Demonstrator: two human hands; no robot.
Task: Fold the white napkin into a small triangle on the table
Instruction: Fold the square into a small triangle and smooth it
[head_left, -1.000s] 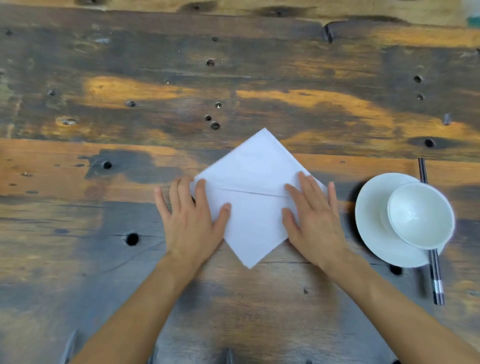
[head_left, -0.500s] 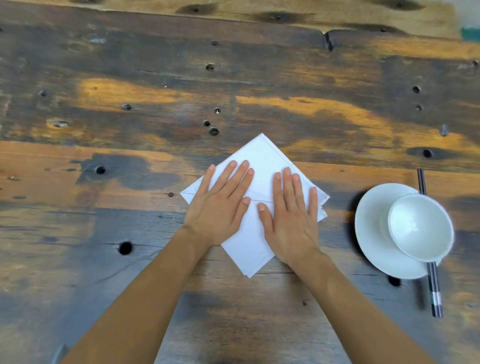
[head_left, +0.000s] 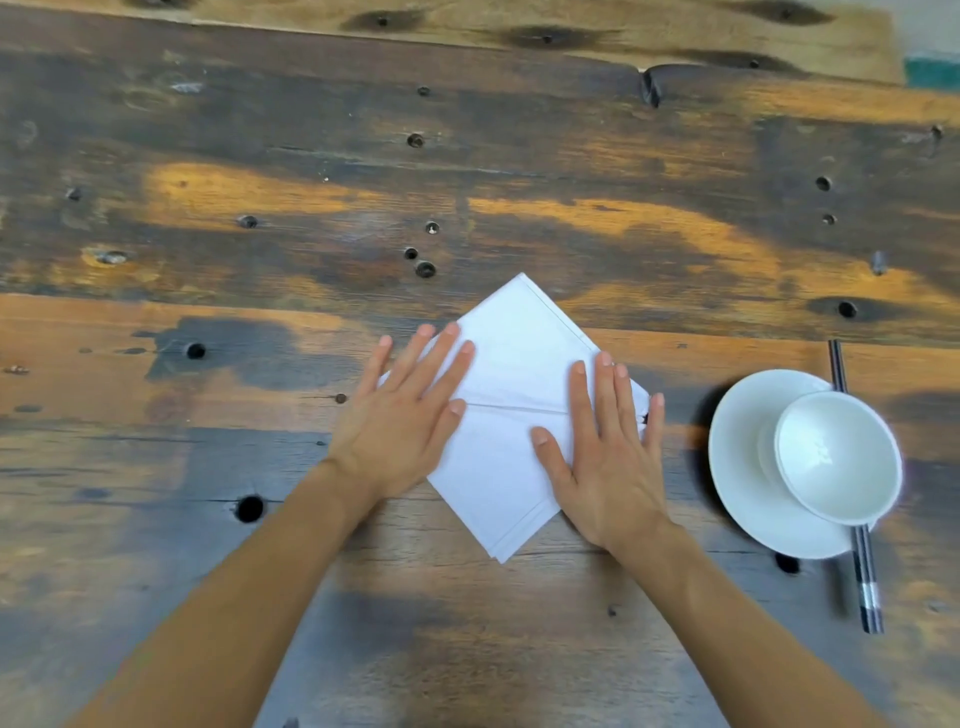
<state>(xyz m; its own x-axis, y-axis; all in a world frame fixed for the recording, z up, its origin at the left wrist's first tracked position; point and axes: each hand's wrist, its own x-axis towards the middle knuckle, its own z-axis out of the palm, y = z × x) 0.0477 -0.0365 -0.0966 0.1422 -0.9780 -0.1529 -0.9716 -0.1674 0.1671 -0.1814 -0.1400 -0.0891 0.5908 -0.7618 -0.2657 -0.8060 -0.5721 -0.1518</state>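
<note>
Now both flat, released hands, left hand (head_left: 402, 426) and right hand (head_left: 605, 457), are pressing the white diamond-shaped folded cloth napkin (head_left: 514, 364) onto the worn wooden worktop (head_left: 260, 208).

Hands (head_left: 405, 415) apart, toward napkin (head_left: 514, 364) corners

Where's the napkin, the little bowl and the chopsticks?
napkin (head_left: 519, 358), head view, on its bare upper half.
bowl (head_left: 836, 457), head view, on its inside.
chopsticks (head_left: 868, 587), head view, on the near end sticking out past the plate.

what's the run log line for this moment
napkin: flat diamond | left hand: palm down on it | right hand: palm down on it
</note>
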